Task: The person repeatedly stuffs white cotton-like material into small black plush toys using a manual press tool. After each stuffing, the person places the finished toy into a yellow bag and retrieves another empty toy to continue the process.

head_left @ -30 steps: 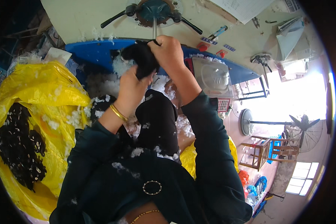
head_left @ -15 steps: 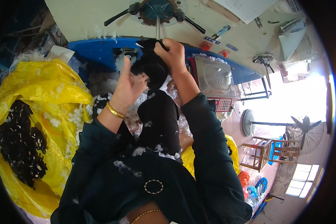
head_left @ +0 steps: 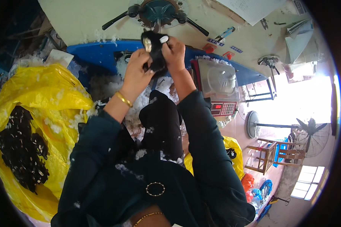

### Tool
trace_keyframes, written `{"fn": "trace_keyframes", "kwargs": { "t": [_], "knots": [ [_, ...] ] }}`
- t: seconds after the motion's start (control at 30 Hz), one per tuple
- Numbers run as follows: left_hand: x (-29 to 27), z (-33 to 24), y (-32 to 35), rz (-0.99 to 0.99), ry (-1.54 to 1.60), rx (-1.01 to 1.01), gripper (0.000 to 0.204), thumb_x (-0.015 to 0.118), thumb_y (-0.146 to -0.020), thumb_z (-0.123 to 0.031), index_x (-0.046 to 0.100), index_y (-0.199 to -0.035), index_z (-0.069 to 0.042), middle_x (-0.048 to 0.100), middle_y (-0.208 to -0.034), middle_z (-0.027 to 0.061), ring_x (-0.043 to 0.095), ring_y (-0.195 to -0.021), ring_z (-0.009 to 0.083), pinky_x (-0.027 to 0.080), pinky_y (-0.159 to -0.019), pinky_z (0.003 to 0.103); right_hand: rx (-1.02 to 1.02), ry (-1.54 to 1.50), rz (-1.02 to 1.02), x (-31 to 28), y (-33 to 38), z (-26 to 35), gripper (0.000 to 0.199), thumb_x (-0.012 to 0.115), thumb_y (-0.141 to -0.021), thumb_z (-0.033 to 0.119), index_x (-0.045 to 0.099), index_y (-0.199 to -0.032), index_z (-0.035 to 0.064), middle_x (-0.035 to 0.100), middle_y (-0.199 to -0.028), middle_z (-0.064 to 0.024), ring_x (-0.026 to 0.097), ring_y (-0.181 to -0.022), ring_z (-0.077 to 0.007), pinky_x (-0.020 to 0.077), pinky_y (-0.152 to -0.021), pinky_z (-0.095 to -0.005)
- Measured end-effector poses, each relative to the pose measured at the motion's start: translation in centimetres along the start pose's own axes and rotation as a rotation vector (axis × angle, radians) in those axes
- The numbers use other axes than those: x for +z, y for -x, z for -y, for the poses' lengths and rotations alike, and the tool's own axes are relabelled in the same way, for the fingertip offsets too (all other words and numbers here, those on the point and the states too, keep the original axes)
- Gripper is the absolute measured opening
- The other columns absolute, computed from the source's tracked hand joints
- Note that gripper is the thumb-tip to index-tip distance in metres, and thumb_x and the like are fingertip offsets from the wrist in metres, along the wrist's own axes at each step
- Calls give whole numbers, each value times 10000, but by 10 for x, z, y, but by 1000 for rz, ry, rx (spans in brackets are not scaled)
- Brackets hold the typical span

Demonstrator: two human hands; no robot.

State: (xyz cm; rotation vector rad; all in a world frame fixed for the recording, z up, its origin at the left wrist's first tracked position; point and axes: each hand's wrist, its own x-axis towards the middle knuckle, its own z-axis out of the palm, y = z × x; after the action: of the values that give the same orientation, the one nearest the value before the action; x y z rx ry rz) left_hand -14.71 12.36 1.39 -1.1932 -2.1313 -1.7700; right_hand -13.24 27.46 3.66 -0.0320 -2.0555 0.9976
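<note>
Squarely between both hands, in front of the green round fitting (head_left: pixel 158 10) with its two black levers, a small black plush piece (head_left: pixel 158 56) is held up off the lap. Its long axis runs mostly away from the wearer, leaning slightly left at the far end, so the narrow tip points up toward the metal rod (head_left: pixel 158 25) of the fitting, while the fuller end comes down toward the knees. Whether the tip touches the rod I cannot tell. A gold patch (head_left: pixel 147 44) shows on its left side and a white oval patch (head_left: pixel 163 39) on its right, near the far end. The left hand (head_left: pixel 137 69) grasps the plush low on its left side with bent fingers; the right hand (head_left: pixel 174 56) pinches its right edge just beneath the white oval. A gold bangle (head_left: pixel 124 99) circles the left wrist.

Below the hands, white fluff (head_left: pixel 141 101) lies heaped around the dark-clad knees, and flecks cling to the clothes. Beyond, the cream worktop (head_left: pixel 83 19) carries blue-handled pliers (head_left: pixel 226 33) and loose paper sheets (head_left: pixel 250 9); red buttons sit by its near edge, above the blue panel (head_left: pixel 93 53). To the right stands a scale (head_left: pixel 218 79) with a red keypad face; to the left, a yellow sack (head_left: pixel 41 85) gapes around black pieces (head_left: pixel 21 149) flecked with white
</note>
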Motion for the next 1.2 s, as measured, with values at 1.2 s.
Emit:
{"fn": "trace_keyframes", "kwargs": {
  "t": [1.2],
  "knots": [
    [-12,-28,31,132,1053,-646,276,598,-922,-124,476,-1168,-92,591,-808,29,644,-707,151,559,-601,262,128,-255,322,-61,37,28,111,629,-849,39,574,-794,-42,589,-861,-113,559,-756,-197,440,-666,-282]
  ]
}}
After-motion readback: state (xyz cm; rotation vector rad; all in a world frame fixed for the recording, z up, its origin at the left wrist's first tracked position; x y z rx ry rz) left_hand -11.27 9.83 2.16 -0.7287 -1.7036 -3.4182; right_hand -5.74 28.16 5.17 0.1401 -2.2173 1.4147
